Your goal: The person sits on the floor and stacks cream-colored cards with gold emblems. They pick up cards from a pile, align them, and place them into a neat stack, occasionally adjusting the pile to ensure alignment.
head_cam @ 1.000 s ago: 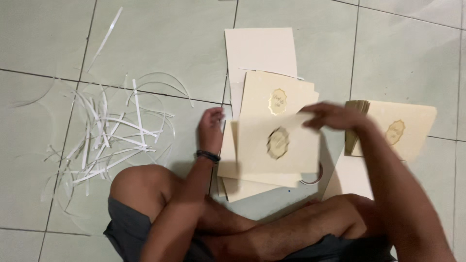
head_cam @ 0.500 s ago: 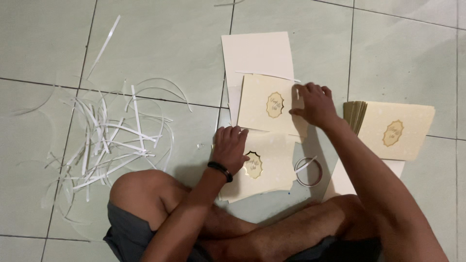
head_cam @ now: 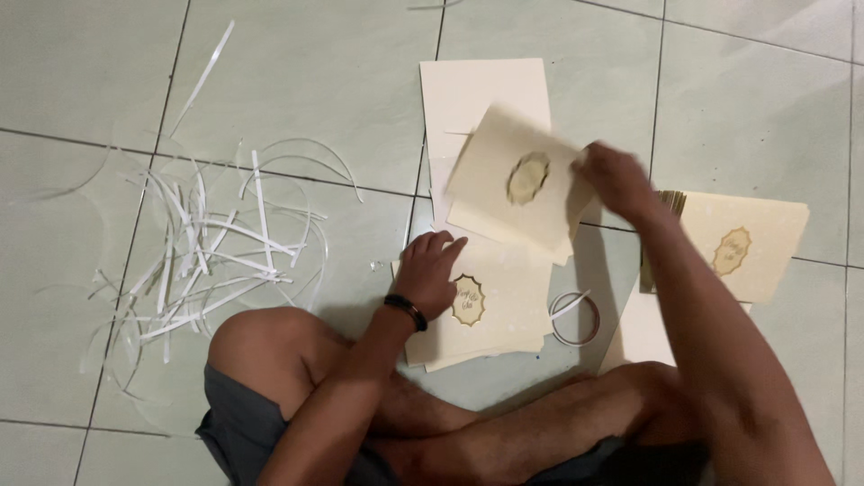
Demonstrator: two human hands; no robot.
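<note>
Cream card [head_cam: 513, 184] with a gold oval emblem: my right hand [head_cam: 616, 180] pinches its edge; my left hand [head_cam: 430, 270] presses flat on the card pile [head_cam: 504, 315].

Cream cards with gold emblem labels

We see oval gold labels on the lifted card [head_cam: 517, 184], the near card [head_cam: 477, 306] and the right stack [head_cam: 738, 247].

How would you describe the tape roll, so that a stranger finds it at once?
Start from the tiled floor and the cream card with a gold emblem under the left hand. Just right of that card lies the tape roll. It is the only ring among flat cards.
</note>
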